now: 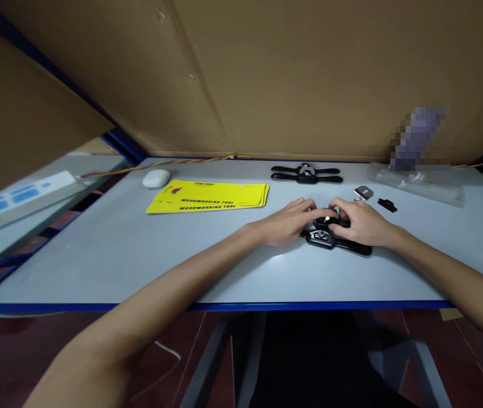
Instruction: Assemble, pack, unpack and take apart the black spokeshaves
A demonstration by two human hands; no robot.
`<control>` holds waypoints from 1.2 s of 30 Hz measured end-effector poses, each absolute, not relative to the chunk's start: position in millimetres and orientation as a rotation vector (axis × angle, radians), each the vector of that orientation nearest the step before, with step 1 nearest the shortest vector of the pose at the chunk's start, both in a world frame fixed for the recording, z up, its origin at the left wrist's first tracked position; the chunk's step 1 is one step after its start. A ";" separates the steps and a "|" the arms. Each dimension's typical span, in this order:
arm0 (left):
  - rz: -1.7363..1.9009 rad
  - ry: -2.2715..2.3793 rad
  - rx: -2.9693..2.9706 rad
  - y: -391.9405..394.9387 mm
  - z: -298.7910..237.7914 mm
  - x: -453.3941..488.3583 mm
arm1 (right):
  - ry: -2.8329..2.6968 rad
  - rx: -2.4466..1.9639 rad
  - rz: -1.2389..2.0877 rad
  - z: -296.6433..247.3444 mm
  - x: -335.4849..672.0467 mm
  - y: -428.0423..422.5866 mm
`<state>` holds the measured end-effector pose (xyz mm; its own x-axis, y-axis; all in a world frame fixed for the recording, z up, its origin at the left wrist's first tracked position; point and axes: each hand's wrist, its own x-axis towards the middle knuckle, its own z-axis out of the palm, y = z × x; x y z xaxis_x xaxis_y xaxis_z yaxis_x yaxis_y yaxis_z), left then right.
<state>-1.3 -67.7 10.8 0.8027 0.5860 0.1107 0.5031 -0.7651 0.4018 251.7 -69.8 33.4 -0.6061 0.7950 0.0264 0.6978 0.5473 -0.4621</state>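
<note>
My left hand (288, 222) and my right hand (359, 222) meet over a black spokeshave (321, 220), fingers closed around its middle, with a small shiny spot between the fingertips. Most of that tool is hidden by the hands. Just in front of it, a second black spokeshave body (322, 238) lies on the table, its right handle passing below my right hand. Beyond my right hand are a metal blade (364, 191) and a small black cap plate (387, 204). Little shiny parts, too small to name, lie beside the blade.
Two more spokeshaves (306, 173) lie near the back edge. Yellow cards (207, 195) printed "WOODWORKING TOOL" and a white rounded case (155, 178) are at left. Clear plastic bags (428, 187) and a pixelated purple object (418, 139) occupy the back right. A power strip (20, 198) sits far left.
</note>
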 end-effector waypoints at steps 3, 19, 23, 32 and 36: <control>0.345 0.826 2.621 -69.4 13.5 -1.4 | -2.563 -1.325 0.533 34.1 246.6 -73.0; 0.358 0.825 2.627 -69.6 10.5 -1.1 | -2.559 -1.156 0.623 28.2 256.4 -64.1; 0.339 0.816 2.647 -68.5 9.9 -0.4 | -2.555 -1.170 0.616 27.9 256.5 -63.9; 0.303 0.800 2.689 -68.4 12.5 -0.4 | -2.578 -1.159 0.632 31.6 256.7 -67.1; 0.365 0.791 2.666 -69.1 10.9 -1.6 | -2.547 -1.049 0.532 24.7 259.1 -68.3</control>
<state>-1.6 -69.1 10.9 0.8124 0.5641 0.1477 0.4781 -0.7894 0.3851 259.1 -68.3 24.7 -0.6724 0.7224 0.1614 0.5974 0.6584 -0.4579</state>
